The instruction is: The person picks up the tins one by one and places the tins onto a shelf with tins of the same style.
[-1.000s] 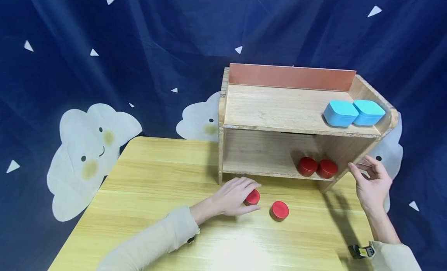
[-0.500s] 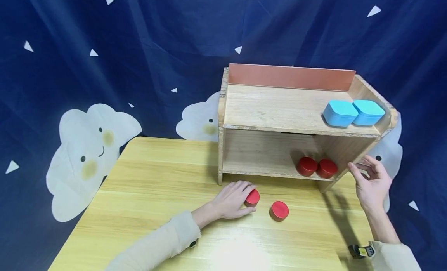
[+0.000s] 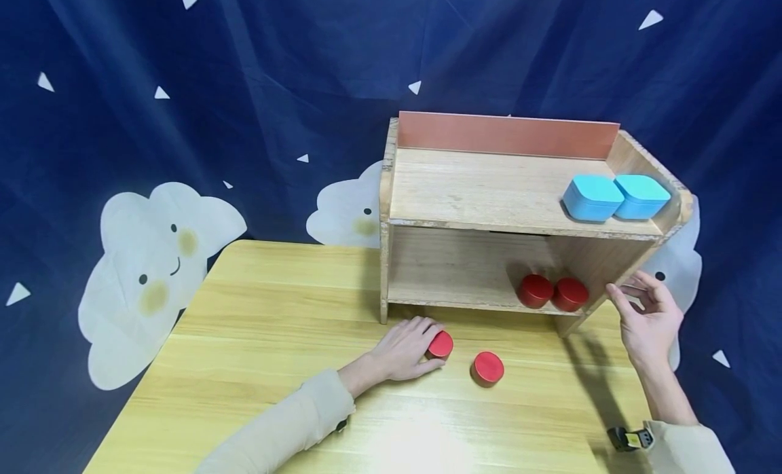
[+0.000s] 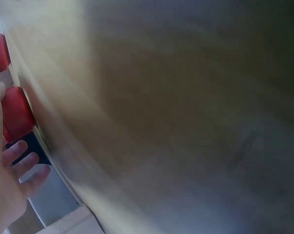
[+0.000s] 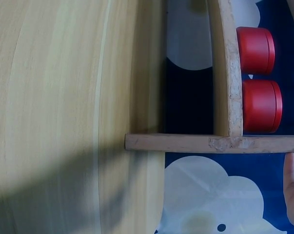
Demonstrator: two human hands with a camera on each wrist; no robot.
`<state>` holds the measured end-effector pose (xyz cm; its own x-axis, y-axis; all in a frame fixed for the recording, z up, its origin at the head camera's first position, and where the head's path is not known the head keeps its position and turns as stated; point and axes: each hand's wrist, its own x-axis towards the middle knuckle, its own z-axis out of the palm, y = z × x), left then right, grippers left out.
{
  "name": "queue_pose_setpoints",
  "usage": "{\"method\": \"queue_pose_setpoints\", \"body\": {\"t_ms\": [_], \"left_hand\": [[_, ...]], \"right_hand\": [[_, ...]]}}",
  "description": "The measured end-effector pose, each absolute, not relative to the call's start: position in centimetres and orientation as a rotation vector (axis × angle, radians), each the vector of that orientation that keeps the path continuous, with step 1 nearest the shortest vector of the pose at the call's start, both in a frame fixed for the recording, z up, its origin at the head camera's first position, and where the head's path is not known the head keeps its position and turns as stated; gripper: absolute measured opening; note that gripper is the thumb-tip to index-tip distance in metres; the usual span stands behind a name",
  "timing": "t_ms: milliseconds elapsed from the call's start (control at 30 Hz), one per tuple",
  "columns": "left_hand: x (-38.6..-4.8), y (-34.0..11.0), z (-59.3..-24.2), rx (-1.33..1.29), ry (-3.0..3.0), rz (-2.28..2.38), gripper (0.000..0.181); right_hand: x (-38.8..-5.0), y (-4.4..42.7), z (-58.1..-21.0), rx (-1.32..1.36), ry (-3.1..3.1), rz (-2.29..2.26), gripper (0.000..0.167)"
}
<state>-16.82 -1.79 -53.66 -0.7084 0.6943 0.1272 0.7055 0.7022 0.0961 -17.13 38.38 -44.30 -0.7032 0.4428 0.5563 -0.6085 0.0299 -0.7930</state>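
Observation:
My left hand lies at the left side of a round red tin on the table, its fingers and thumb at the tin's far and near edges. In the left wrist view, the thumb and index finger sit at either side of that red tin, while the other fingers hang loose. A second round red tin stands just right of it. At the right, my right hand touches the outer side of the wooden shelf with relaxed fingers, holding no tin.
Two more red tins stand side by side on the lower shelf board, at its right end. Above them, two light blue boxes sit on the top board. A dark blue curtain hangs behind the table.
My left hand has drawn back slightly to the left, and its fingers and thumb have come closer together at the tin. The tins and my right hand stay put.

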Motion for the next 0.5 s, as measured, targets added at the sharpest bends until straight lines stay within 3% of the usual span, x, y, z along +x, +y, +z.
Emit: {"method": "queue_pose_setpoints", "body": {"t_ms": [500], "left_hand": [[-16.89,-1.63,-53.96,-1.196,-2.791,-0.192,0.064]], "right_hand": [[-17.11,38.38,-44.29,0.157,-1.568,1.764,0.044]]}}
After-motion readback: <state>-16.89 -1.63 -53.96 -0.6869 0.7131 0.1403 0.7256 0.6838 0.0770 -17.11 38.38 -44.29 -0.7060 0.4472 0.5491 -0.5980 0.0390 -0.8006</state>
